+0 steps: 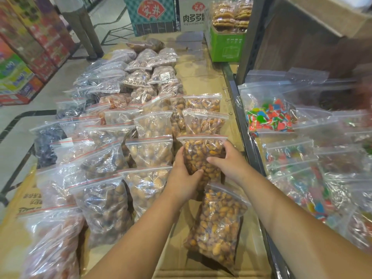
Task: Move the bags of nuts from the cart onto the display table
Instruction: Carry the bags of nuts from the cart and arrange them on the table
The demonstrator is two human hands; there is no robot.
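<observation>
A clear zip bag of orange-brown nuts (201, 156) lies in the right-hand row on the cardboard-covered display table (201, 77). My left hand (184, 178) grips its left side with the thumb curled over the front. My right hand (229, 162) holds its right side, fingers curled onto the bag. A second bag of the same nuts (217, 224) lies just below, near the front. Two more such bags (203, 121) lie above it in the row.
Several rows of bagged nuts and dried fruit (124, 137) fill the table's left and middle. A dark metal rail (244, 133) borders the table on the right, with bags of coloured candy (269, 115) beyond it. Boxes (226, 45) stand at the far end. A person's legs (80, 23) are at top left.
</observation>
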